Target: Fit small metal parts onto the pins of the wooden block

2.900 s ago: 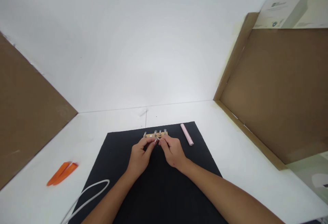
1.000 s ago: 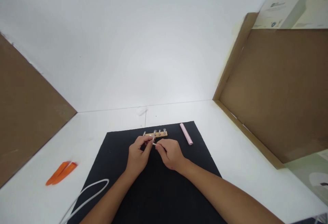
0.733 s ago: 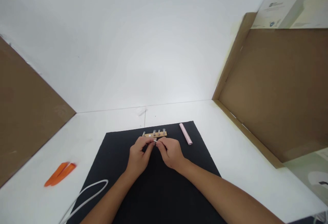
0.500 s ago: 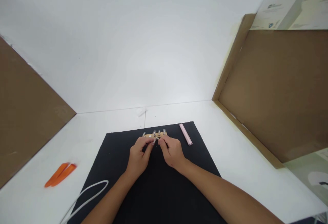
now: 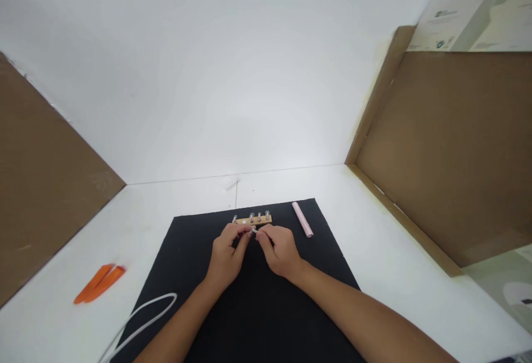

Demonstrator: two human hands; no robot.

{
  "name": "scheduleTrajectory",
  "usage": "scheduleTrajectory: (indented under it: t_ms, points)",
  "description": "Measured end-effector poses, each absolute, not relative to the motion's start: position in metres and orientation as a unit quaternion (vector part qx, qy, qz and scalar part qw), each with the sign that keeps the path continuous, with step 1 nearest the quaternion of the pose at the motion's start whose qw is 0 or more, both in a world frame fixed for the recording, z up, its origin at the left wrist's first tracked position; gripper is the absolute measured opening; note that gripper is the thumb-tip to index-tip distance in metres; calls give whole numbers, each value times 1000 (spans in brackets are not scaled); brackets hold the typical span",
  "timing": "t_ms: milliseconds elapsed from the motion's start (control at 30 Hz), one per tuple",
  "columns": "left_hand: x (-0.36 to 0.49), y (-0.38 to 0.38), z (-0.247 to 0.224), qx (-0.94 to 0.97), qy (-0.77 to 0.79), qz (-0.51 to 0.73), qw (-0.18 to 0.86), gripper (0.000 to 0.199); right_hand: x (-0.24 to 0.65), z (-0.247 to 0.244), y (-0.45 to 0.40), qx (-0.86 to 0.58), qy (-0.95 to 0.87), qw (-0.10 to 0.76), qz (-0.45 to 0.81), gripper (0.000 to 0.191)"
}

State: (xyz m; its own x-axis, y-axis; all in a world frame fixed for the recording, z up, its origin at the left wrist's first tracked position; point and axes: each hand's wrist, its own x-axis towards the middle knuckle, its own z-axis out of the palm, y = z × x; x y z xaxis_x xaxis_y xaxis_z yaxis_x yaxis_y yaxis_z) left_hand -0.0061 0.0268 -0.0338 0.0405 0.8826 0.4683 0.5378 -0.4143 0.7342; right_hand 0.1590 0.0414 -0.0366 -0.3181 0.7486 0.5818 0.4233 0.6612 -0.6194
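Observation:
My left hand (image 5: 228, 249) is closed in a pinch on a small clear piece (image 5: 253, 228), mostly covered by the fingertips. Facing it, my right hand (image 5: 280, 249) pinches a thin white stick (image 5: 256, 232), whose tip meets or lies very near the clear piece; I cannot tell whether it is inside. Just beyond the fingers lies a narrow wooden strip (image 5: 265, 219) with several small clear, metal-based parts (image 5: 251, 216) standing along it. A white round spot (image 5: 244, 221) shows on the strip.
A pink tube (image 5: 302, 220) lies on the black mat (image 5: 257, 318) to the right. At left, a white cable (image 5: 153, 318) loops onto the mat. Two orange strips (image 5: 100, 284) rest on the white table (image 5: 141, 224). Brown panels (image 5: 449, 147) stand at both sides.
Both hands have drawn slightly toward me, away from the wooden strip, so more of it shows. The clear piece between them has turned and is more covered by the fingers.

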Motion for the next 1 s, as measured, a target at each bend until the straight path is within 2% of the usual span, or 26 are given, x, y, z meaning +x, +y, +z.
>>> scheduleTrajectory:
  t_ms: [200,533,800,1000]
  points:
    - [-5,25,-31,699,507,469,188,16,159,-38,42,-399,-758,478,195,33]
    - [-6,26,-36,701,495,478,184,15,159,-36,39,-337,-815,456,122,29]
    - [-5,26,-34,711,480,484,171,12,158,-34,40,-402,-769,480,132,32]
    - [-6,26,-33,707,487,485,169,12,158,-35,40,-381,-781,475,139,33]
